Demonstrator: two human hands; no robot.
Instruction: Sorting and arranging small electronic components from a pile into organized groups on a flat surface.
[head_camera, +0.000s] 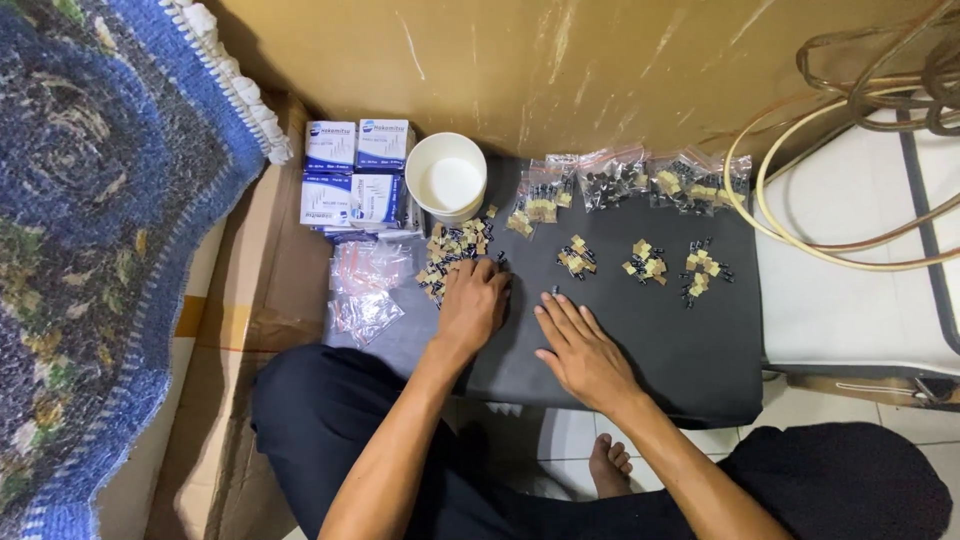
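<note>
My left hand (470, 305) rests on the black mat (700, 350) with its fingers curled over the edge of a pile of small black-and-tan components (452, 250); whether it grips any is hidden. My right hand (580, 345) lies flat and spread on the mat, holding nothing, its fingertips close to a lone dark component (556, 291). Three smaller piles (575, 257) (645, 262) (702, 272) sit in a row further right. Clear bags of the same components (640, 182) lie along the mat's far edge.
A white paper cup (447, 178) stands behind the big pile. Blue-and-white small boxes (352, 175) are stacked to its left, with empty clear bags (365, 290) in front. A patterned blue rug (90, 220) is at left, coiled hoses (860, 110) at right, a wooden wall behind.
</note>
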